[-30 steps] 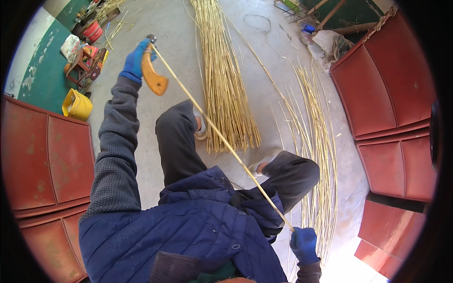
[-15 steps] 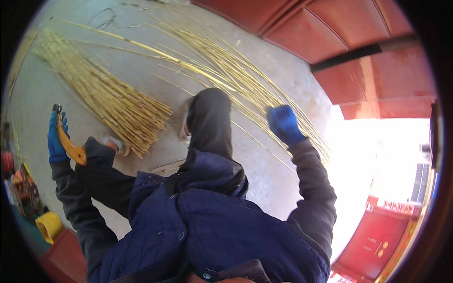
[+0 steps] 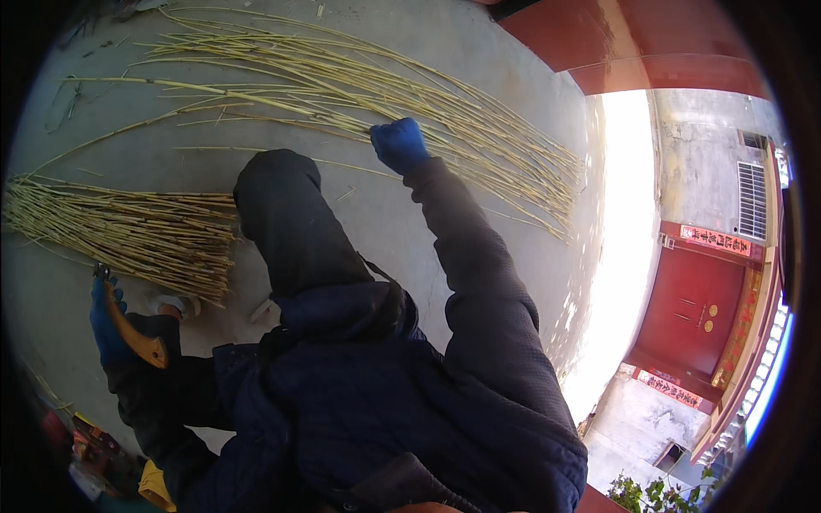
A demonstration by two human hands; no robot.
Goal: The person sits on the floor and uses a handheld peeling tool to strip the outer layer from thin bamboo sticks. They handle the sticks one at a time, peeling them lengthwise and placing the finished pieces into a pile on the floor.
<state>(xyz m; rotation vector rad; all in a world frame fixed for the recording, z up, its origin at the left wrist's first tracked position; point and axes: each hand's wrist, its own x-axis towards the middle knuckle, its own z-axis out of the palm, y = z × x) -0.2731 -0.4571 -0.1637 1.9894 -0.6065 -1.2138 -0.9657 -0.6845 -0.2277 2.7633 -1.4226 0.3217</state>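
My left hand (image 3: 108,318), in a blue glove, is closed around the curved wooden handle of what looks like a folding saw (image 3: 144,344). A dark metal fitting shows at its top; no blade can be made out. The gloved right hand (image 3: 398,145) makes a fist over the near edge of a loose spread of long, thin yellow canes (image 3: 479,128). What that fist holds, if anything, is hidden. A thicker cane (image 3: 256,96) runs from the far left toward it. Left of my knee lies a dense bundle of canes (image 3: 145,235), cut ends toward me.
The canes lie on a grey concrete floor (image 3: 376,201). Red panels (image 3: 599,43) stand at the far right. Bright sunlit ground lies beyond, before a red double door (image 3: 688,301). A yellow container (image 3: 156,487) and assorted clutter are at the lower left.
The view has turned to the right, bringing more of the red door into sight. My right fist has moved left and farther forward over the canes. The left hand keeps its hold on the saw.
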